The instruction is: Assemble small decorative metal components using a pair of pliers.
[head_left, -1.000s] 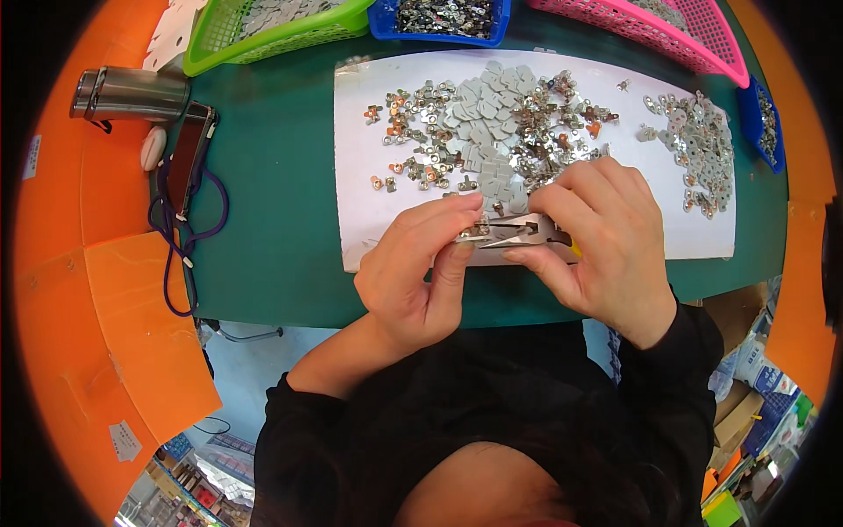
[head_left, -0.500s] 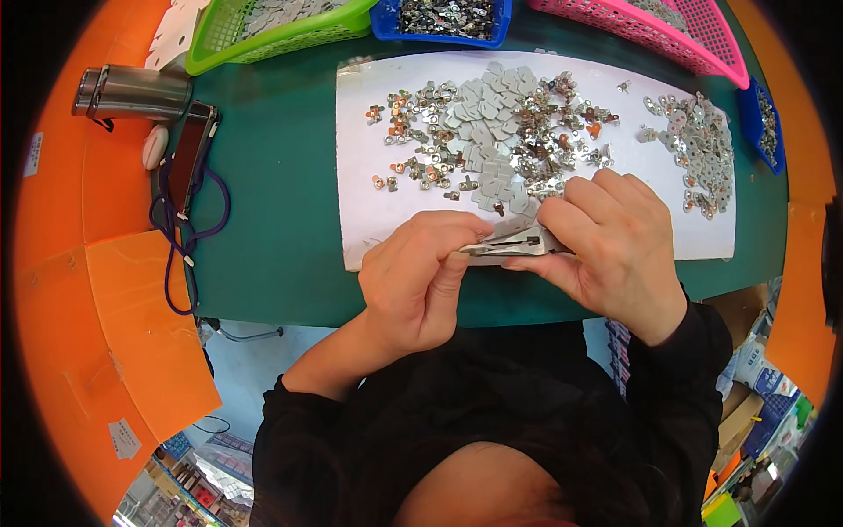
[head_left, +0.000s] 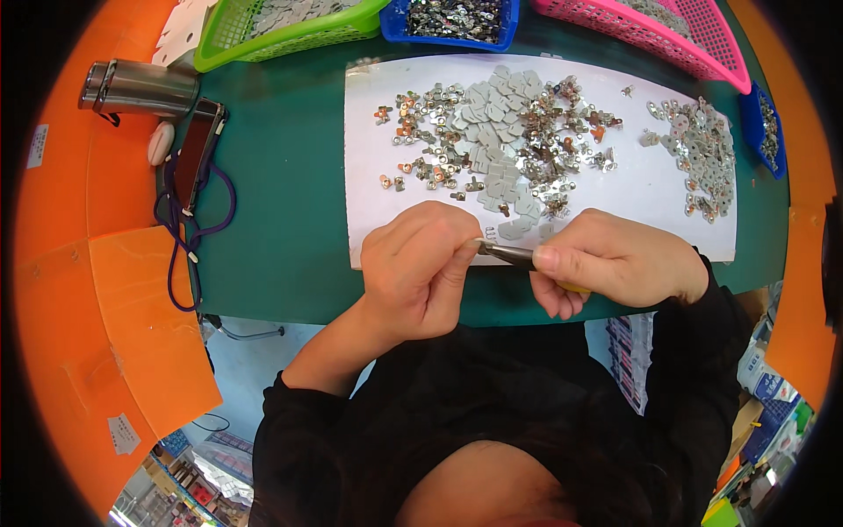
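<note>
My right hand (head_left: 619,259) is closed around a pair of pliers (head_left: 511,256) with dark metal jaws; a bit of yellow handle shows below the fingers. The jaws point left and meet the fingertips of my left hand (head_left: 417,268). Those fingers are pinched together, and what they hold is almost wholly covered. Just beyond both hands, a white board (head_left: 373,189) carries a heap of flat grey plates (head_left: 496,114). Small shiny metal fittings (head_left: 428,114) lie left of the plates, and more metal fittings (head_left: 562,132) lie to their right.
Grey plates with metal fittings (head_left: 702,149) form a pile at the board's right. Behind stand a green basket (head_left: 290,44), a blue bin (head_left: 452,41) and a pink basket (head_left: 650,48). Another blue bin (head_left: 762,132) is at right. A steel flask (head_left: 145,88) and a phone (head_left: 195,158) with cord lie left.
My right hand has turned over and shifted slightly right and down, turning the pliers so that narrow jaws show instead of a broad silver side. My left hand stays pinched in nearly the same place.
</note>
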Motion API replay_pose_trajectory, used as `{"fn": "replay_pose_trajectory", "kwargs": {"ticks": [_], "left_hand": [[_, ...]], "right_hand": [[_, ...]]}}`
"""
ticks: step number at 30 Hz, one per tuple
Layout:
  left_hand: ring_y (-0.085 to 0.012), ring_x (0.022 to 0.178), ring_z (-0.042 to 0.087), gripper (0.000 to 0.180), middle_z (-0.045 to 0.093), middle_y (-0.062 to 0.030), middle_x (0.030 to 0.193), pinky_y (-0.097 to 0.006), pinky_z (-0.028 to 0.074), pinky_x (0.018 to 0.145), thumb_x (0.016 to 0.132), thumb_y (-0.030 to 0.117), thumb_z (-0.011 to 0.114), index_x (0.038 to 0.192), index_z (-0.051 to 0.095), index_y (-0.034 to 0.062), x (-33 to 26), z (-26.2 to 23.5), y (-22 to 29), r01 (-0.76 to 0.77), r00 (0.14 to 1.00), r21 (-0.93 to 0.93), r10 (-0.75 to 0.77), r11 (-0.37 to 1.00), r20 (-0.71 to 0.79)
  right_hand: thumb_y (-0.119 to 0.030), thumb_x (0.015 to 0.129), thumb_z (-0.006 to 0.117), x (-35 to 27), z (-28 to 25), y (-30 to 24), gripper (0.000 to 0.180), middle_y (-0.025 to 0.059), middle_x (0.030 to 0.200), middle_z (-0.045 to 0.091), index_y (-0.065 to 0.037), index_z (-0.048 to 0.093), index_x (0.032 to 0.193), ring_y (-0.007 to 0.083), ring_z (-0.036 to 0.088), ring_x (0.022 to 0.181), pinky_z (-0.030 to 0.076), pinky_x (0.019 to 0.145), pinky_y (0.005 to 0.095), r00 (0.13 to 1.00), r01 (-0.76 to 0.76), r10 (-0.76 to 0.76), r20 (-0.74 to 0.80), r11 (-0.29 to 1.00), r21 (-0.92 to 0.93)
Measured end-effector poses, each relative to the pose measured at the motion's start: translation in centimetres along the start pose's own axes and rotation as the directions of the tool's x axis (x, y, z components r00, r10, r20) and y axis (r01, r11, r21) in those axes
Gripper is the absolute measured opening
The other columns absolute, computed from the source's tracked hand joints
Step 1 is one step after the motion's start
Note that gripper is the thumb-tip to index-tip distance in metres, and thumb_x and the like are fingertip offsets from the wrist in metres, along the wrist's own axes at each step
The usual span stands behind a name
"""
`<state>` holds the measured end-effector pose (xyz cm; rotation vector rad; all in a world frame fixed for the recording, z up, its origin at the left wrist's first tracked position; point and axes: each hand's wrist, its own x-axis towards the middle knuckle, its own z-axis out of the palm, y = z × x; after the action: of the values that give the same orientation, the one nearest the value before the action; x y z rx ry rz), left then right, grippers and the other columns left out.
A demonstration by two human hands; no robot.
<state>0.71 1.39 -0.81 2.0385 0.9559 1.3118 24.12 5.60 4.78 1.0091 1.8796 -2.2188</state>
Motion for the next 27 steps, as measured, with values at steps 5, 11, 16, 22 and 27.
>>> {"fn": "replay_pose_trajectory", "kwargs": {"ticks": [5, 11, 16, 22, 27], "left_hand": [[-0.0254, 0.060, 0.059, 0.011, 0.063, -0.0114, 0.076, -0.030, 0.046, 0.053, 0.078, -0.008, 0.067, 0.085, 0.062, -0.0016, -0.1, -0.1, -0.4, -0.060, 0.998, 0.025, 0.060, 0.998, -0.001], [-0.0244, 0.059, 0.059, 0.010, 0.064, -0.0111, 0.075, -0.029, 0.046, 0.052, 0.078, -0.008, 0.067, 0.083, 0.062, -0.0010, -0.2, -0.1, -0.6, -0.075, 0.997, -0.004, 0.075, 0.997, -0.020], [-0.0235, 0.057, 0.058, 0.008, 0.062, -0.0102, 0.073, -0.030, 0.045, 0.050, 0.081, -0.008, 0.065, 0.082, 0.061, -0.0011, -0.9, 0.0, 0.0, 0.019, 0.999, 0.005, -0.019, 1.000, -0.030], [-0.0218, 0.055, 0.057, 0.010, 0.057, -0.0090, 0.069, -0.029, 0.043, 0.050, 0.084, -0.009, 0.062, 0.081, 0.059, -0.0002, -1.1, 0.7, 0.3, 0.194, 0.977, 0.033, -0.190, 0.980, -0.091], [-0.0211, 0.056, 0.056, 0.010, 0.057, -0.0087, 0.070, -0.029, 0.043, 0.051, 0.086, -0.008, 0.061, 0.082, 0.058, 0.0009, -1.0, 0.1, 0.1, 0.276, 0.957, -0.087, -0.282, 0.957, -0.071]], "right_hand": [[-0.049, 0.108, 0.030, 0.6, -0.3, 0.4, 0.067, 0.0051, 0.071, 0.065, 0.000, 0.067, 0.082, 0.0125, 0.064, 0.066, 0.050, 0.065, 0.0249, 0.986, -0.063, 0.042, 0.160, 0.989, 0.131], [-0.052, 0.108, 0.028, 1.0, -0.3, 0.6, 0.070, 0.0039, 0.069, 0.064, -0.001, 0.064, 0.076, 0.0122, 0.062, 0.061, 0.049, 0.062, 0.0245, 0.983, -0.071, 0.038, 0.178, 0.981, 0.182], [-0.046, 0.107, 0.036, 1.0, 0.3, 0.6, 0.060, 0.0049, 0.063, 0.060, -0.004, 0.062, 0.073, 0.0148, 0.060, 0.058, 0.047, 0.058, 0.0284, 0.998, 0.001, -0.005, 0.059, 0.998, 0.061], [-0.028, 0.101, 0.054, 1.0, 4.0, 0.7, 0.036, 0.0145, 0.062, 0.057, -0.003, 0.058, 0.075, 0.0365, 0.057, 0.058, 0.045, 0.056, 0.0425, 0.873, 0.004, -0.260, -0.413, 0.850, -0.527], [-0.026, 0.095, 0.060, 0.1, 3.0, -0.1, 0.028, 0.0161, 0.066, 0.057, -0.002, 0.058, 0.079, 0.0397, 0.058, 0.063, 0.043, 0.057, 0.0463, 0.866, -0.036, -0.280, -0.414, 0.792, -0.610]]}}
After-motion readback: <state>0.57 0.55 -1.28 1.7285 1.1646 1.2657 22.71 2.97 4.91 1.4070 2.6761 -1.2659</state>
